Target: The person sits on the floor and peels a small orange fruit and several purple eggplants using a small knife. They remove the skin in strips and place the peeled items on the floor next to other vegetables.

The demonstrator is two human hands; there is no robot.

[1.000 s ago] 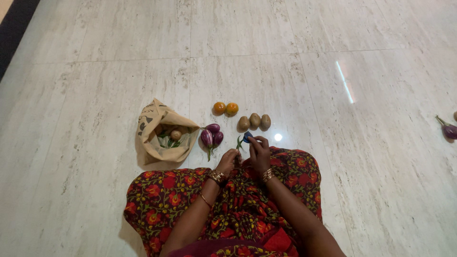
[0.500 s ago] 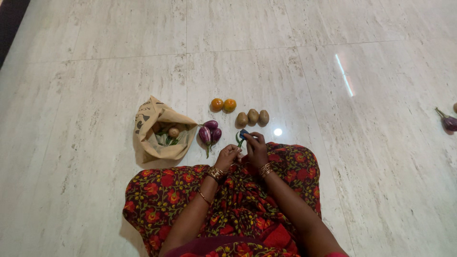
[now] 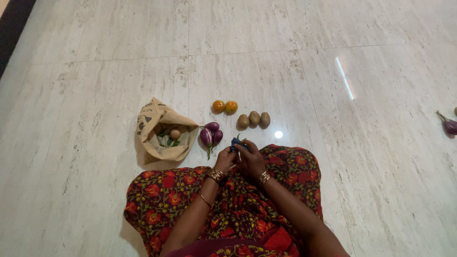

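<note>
I sit on a marble floor in a red floral garment. My left hand (image 3: 224, 161) and my right hand (image 3: 250, 159) meet in front of my lap, both closed around a small dark blue-purple vegetable with a green stem (image 3: 236, 142). Just left of my hands lie three purple eggplants (image 3: 211, 135). Beyond them sit two orange tomatoes (image 3: 224, 106) and three brown potatoes (image 3: 254, 119) in a row.
An open beige cloth bag (image 3: 154, 124) with greens and a round vegetable inside lies to the left. Another purple eggplant (image 3: 448, 125) rests at the far right edge. A dark strip (image 3: 13, 24) borders the floor at top left.
My hands stay together on the small vegetable. The view has shifted slightly, and nothing on the floor has moved.
</note>
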